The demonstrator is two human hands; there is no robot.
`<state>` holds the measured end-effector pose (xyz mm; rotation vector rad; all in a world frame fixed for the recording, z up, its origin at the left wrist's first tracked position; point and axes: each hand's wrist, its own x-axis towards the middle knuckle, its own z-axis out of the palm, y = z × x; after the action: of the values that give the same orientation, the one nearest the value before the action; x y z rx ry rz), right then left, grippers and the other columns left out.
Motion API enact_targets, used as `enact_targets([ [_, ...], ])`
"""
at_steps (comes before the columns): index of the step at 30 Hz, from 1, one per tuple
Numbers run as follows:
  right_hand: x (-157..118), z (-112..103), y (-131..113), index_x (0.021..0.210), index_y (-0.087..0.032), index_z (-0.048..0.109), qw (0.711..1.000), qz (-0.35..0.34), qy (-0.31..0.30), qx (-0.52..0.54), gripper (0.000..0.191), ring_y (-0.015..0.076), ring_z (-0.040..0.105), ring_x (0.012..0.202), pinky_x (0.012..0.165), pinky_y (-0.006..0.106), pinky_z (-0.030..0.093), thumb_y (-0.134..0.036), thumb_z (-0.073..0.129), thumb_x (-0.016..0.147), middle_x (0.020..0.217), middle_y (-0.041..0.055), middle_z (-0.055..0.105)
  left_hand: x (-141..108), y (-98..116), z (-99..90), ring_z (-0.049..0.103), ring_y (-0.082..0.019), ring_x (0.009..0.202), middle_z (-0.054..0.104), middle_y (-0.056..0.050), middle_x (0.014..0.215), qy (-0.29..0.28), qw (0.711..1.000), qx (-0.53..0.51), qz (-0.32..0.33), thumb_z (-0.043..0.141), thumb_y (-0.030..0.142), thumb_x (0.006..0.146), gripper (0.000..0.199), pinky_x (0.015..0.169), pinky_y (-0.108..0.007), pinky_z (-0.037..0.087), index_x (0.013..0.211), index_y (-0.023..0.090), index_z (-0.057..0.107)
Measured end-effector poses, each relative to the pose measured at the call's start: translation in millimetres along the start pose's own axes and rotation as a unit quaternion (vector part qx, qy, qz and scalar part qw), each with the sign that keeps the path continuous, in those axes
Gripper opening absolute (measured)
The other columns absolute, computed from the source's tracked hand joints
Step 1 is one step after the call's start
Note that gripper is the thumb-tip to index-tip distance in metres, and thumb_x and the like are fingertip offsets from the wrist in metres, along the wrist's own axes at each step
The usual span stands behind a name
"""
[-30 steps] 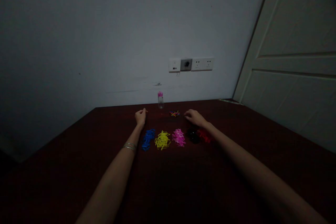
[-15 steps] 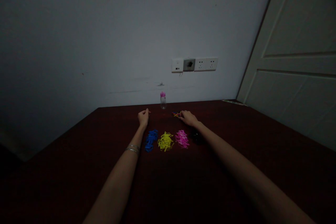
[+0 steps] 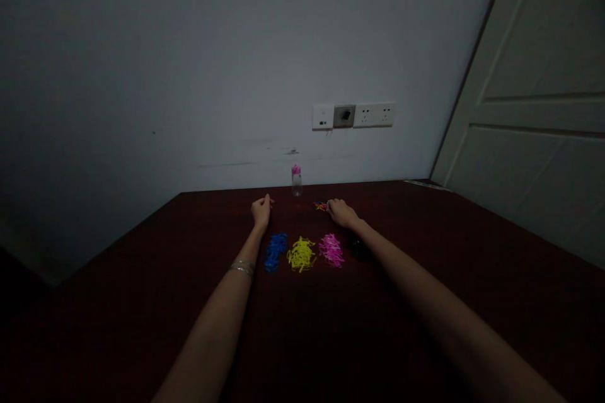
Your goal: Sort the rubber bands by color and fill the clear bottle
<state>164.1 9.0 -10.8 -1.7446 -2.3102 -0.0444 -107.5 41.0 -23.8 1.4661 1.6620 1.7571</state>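
My right hand (image 3: 341, 213) reaches to a small heap of mixed-colour bands (image 3: 320, 206), which look like little rubber bands. Its fingers are bent together at the heap's right edge; what they pinch is too small to make out. Resting on the table to the left, my left hand (image 3: 261, 211) has its fingers curled closed, and their inside is hidden. Nearer to me lie sorted piles: blue bands (image 3: 275, 252), yellow bands (image 3: 301, 254) and pink bands (image 3: 331, 250). A dark pile (image 3: 360, 248) is partly covered by my right forearm.
A clear bottle with a pink top (image 3: 296, 181) stands at the back of the dark red table (image 3: 302, 334), close to the wall. Sockets (image 3: 373, 115) are set in the wall above. On the right is a pale panelled door (image 3: 534, 119).
The whole view has shifted slightly, so things sit a little further right. My right hand has drawn back a little from the mixed heap, showing more of it. My left hand stays put.
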Motion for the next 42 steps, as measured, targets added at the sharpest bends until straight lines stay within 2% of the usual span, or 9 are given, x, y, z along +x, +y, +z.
enact_targets([
  [5, -2, -3, 4, 0.101, -0.014, 0.051, 1.000, -0.002, -0.010, 0.013, 0.024, 0.0225, 0.049, 0.097, 0.077, 0.030, 0.038, -0.024, 0.032, 0.091, 0.106, 0.0142, 0.054, 1, -2, -0.4, 0.053, -0.013, 0.052, 0.057, -0.003, 0.051, -0.004, 1.000, -0.001, 0.006, 0.041, 0.045, 0.078, 0.043, 0.055, -0.023, 0.037, 0.058, 0.014, 0.063],
  [8, -9, -7, 10, 0.099, -0.014, 0.051, 0.999, -0.029, 0.008, 0.016, 0.022, 0.0220, 0.049, 0.094, 0.077, 0.029, 0.038, -0.022, 0.031, 0.090, 0.104, 0.0133, 0.054, 1, -4, 0.3, 0.052, -0.013, 0.051, 0.057, -0.003, 0.051, -0.006, 1.000, -0.002, 0.005, 0.041, 0.046, 0.078, 0.043, 0.053, -0.022, 0.036, 0.060, 0.014, 0.064],
  [12, -24, -19, 20, 0.095, -0.014, 0.051, 0.995, -0.082, 0.047, 0.016, 0.020, 0.0203, 0.048, 0.091, 0.080, 0.029, 0.036, -0.019, 0.032, 0.089, 0.098, 0.0120, 0.054, 2, -5, 1.3, 0.052, -0.013, 0.052, 0.057, -0.004, 0.052, -0.011, 1.000, -0.007, 0.000, 0.041, 0.047, 0.078, 0.044, 0.053, -0.022, 0.036, 0.062, 0.013, 0.065],
  [17, -55, -39, 28, 0.091, -0.016, 0.050, 0.989, -0.123, 0.068, 0.033, 0.017, 0.0190, 0.048, 0.088, 0.080, 0.029, 0.038, -0.020, 0.033, 0.088, 0.094, 0.0100, 0.053, 3, -6, 1.7, 0.052, -0.013, 0.053, 0.056, -0.003, 0.051, -0.008, 1.000, -0.005, 0.006, 0.041, 0.046, 0.077, 0.044, 0.055, -0.022, 0.037, 0.060, 0.013, 0.064],
  [22, -96, -58, 28, 0.090, -0.019, 0.049, 0.986, -0.155, 0.045, 0.052, 0.017, 0.0181, 0.048, 0.085, 0.073, 0.028, 0.040, -0.027, 0.034, 0.089, 0.093, 0.0087, 0.053, 4, -7, 1.3, 0.050, -0.012, 0.050, 0.055, -0.002, 0.050, -0.008, 1.000, -0.013, -0.001, 0.043, 0.044, 0.077, 0.041, 0.053, -0.022, 0.035, 0.059, 0.013, 0.064],
  [25, -120, -69, 24, 0.088, -0.019, 0.049, 0.985, -0.170, 0.015, 0.038, 0.016, 0.0168, 0.049, 0.080, 0.068, 0.027, 0.040, -0.024, 0.034, 0.088, 0.092, 0.0080, 0.052, 4, -7, 1.4, 0.048, -0.011, 0.048, 0.053, -0.002, 0.048, -0.010, 1.000, -0.020, -0.008, 0.043, 0.045, 0.077, 0.042, 0.051, -0.022, 0.033, 0.059, 0.013, 0.064],
  [30, -143, -79, 20, 0.086, -0.019, 0.050, 0.978, -0.208, -0.009, 0.024, 0.016, 0.0151, 0.049, 0.073, 0.061, 0.026, 0.039, -0.023, 0.034, 0.088, 0.091, 0.0075, 0.052, 5, -9, 0.9, 0.046, -0.011, 0.045, 0.054, -0.001, 0.048, -0.018, 1.000, -0.019, -0.012, 0.042, 0.045, 0.077, 0.043, 0.048, -0.021, 0.032, 0.061, 0.012, 0.064],
  [36, -143, -82, 28, 0.086, -0.021, 0.048, 0.977, -0.178, 0.013, 0.115, 0.012, 0.0153, 0.052, 0.074, 0.064, 0.027, 0.040, -0.030, 0.040, 0.087, 0.088, 0.0056, 0.054, 5, -9, -0.3, 0.048, -0.011, 0.047, 0.056, -0.002, 0.051, -0.021, 1.000, -0.016, -0.009, 0.042, 0.045, 0.076, 0.043, 0.049, -0.020, 0.033, 0.064, 0.011, 0.065],
  [42, -136, -72, 60, 0.080, -0.020, 0.047, 0.967, -0.087, 0.074, 0.229, 0.021, 0.0140, 0.051, 0.067, 0.062, 0.026, 0.041, -0.039, 0.043, 0.084, 0.077, 0.0028, 0.055, 6, -10, 0.2, 0.054, -0.013, 0.055, 0.061, -0.005, 0.057, -0.030, 0.999, 0.037, -0.013, 0.043, 0.039, 0.074, 0.037, 0.051, -0.020, 0.035, 0.066, 0.012, 0.067],
])
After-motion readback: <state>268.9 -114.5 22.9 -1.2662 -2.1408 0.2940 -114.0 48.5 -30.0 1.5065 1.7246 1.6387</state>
